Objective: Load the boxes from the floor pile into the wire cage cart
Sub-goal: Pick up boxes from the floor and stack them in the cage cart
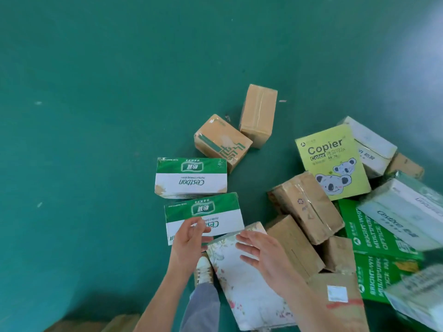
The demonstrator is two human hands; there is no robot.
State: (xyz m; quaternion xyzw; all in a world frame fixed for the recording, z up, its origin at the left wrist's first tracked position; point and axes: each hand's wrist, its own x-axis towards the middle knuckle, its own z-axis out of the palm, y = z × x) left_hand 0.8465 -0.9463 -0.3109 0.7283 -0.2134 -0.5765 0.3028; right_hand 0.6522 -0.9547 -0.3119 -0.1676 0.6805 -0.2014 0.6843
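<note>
Two green-and-white boxes read "Cestbon" upside down from this view: the far Cestbon box and the near Cestbon box lie one behind the other on the green floor. To the right, the yellow-green box says "Copier Color", "A4" and "70" above two drawn koalas. It leans on the main pile, where a dark green box carries white lettering that starts "BRIGHT-WH… MULTIPUR… OFFICE". A pale box on top of it also reads "Cestbon". A brown box in the pile bears a faint recycling mark. Another brown carton, near right, has a white label and a red stripe.

The left hand is wide, fingers relaxed, holding nothing, and lies over the near edge of the near Cestbon box. The right hand is spread flat over a white floral box. I cannot tell whether either touches.

Farther off, a printed brown box and a taped brown box sit side by side. A shoe stands beside the floral box.
</note>
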